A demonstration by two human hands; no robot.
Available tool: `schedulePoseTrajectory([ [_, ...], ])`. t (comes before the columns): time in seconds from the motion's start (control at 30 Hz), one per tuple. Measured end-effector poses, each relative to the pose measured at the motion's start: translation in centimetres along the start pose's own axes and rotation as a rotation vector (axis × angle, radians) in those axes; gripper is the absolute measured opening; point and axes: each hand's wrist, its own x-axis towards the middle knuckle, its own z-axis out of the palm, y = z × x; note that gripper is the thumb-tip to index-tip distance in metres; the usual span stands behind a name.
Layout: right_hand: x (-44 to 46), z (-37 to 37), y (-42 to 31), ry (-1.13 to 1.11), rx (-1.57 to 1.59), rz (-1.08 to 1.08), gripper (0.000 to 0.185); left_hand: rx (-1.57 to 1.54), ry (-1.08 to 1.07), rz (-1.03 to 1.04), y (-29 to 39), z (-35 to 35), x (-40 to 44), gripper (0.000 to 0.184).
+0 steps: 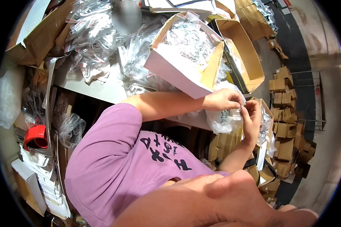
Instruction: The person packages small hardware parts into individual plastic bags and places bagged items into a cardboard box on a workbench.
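Note:
My left hand (pixel 224 100) reaches in from the left with its fingers pinched together. Close against it, my right hand (pixel 252 117) comes up from below with thumb and fingers also pinched. Their fingertips meet over a clear plastic bag (pixel 219 124), and what lies between them is too small to make out. Small dark metal parts (pixel 225 114) show in that bag. Beyond my left forearm stands a tilted white carton (pixel 178 68) with many small clear packets (pixel 189 41) inside.
Piles of clear zip bags (pixel 91 34) cover part of the white table (pixel 106 90). An open black-edged carton (pixel 250 72) stands beside the white one. Stacked brown boxes (pixel 284 128) are on the right. A red object (pixel 36 137) and white trays are at left.

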Motion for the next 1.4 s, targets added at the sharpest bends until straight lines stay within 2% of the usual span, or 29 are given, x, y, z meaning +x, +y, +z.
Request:
schedulePoseTrajectory([
  [0.03, -0.1, 0.1, 0.3, 0.006, 0.049, -0.012, 0.017, 0.034, 0.015, -0.052, 0.4, 0.0, -0.1, 0.021],
  [0.13, -0.3, 0.1, 0.2, 0.002, 0.036, 0.008, 0.014, 0.226, 0.042, 0.006, 0.5, 0.1, -0.2, 0.017],
  [0.2, -0.5, 0.5, 0.4, -0.018, -0.055, 0.122, 0.008, 0.253, 0.128, 0.1, 0.0, 0.3, -0.1, 0.014],
  [0.27, -0.7, 1.1, 0.6, -0.137, -0.493, 0.033, 0.013, 0.266, 0.183, 0.21, -0.8, 0.5, 0.1, 0.012],
  [0.3, -0.7, 1.8, 1.5, -0.155, -0.606, -0.033, 0.014, 0.267, 0.181, 0.219, -0.5, 0.5, 0.1, 0.011],
  [0.33, -0.6, 2.1, 2.0, -0.272, -0.71, -0.085, 0.016, 0.267, 0.181, 0.229, -0.3, 0.6, 0.0, 0.011],
  [0.5, -1.1, 3.9, 2.7, -0.14, -0.631, -0.315, 0.021, 0.336, 0.235, 0.298, 1.0, 0.7, -0.1, 0.016],
  [0.6, -1.0, 4.2, 3.3, -0.159, -0.75, -0.314, 0.022, 0.359, 0.237, 0.26, 1.5, 0.4, -0.2, 0.02],
  [0.7, -0.5, 4.4, 3.5, -0.233, -0.897, -0.219, 0.019, 0.347, 0.205, 0.245, 2.1, 0.3, -0.4, 0.02],
  [0.77, -0.5, 4.8, 4.3, -0.152, -0.842, -0.2, 0.019, 0.289, 0.184, 0.251, 2.0, 0.3, -0.3, 0.016],
  [0.87, -0.3, 4.7, 4.0, -0.073, -0.77, -0.239, 0.018, 0.331, 0.197, 0.521, 0.2, 0.5, 0.7, 0.013],
  [0.9, -0.4, 4.6, 3.7, -0.055, -0.747, -0.262, 0.018, 0.362, 0.192, 0.538, 0.3, 0.5, 0.7, 0.014],
  [1.03, -0.7, 3.8, 3.6, 0.052, -0.443, -0.159, 0.015, 0.224, 0.135, 0.313, 1.3, 0.5, 0.1, 0.013],
  [1.17, -0.6, 2.0, 1.5, -0.002, -0.415, 0.038, 0.022, 0.289, 0.171, 0.182, 1.5, 0.1, 0.2, 0.026],
  [1.27, -0.8, 0.3, 2.3, -0.014, -0.08, 0.116, 0.018, -0.001, 0.002, 0.038, 1.2, 0.3, 0.2, 0.016],
  [1.33, -1.1, -0.1, 2.3, 0.017, 0.15, 0.096, 0.019, 0.058, -0.067, 0.032, 0.8, 0.1, 0.3, 0.019],
  [1.4, -1.4, -0.6, 1.8, 0.013, 0.206, 0.122, 0.02, 0.286, -0.097, 0.079, 0.8, -0.1, 0.3, 0.015],
])
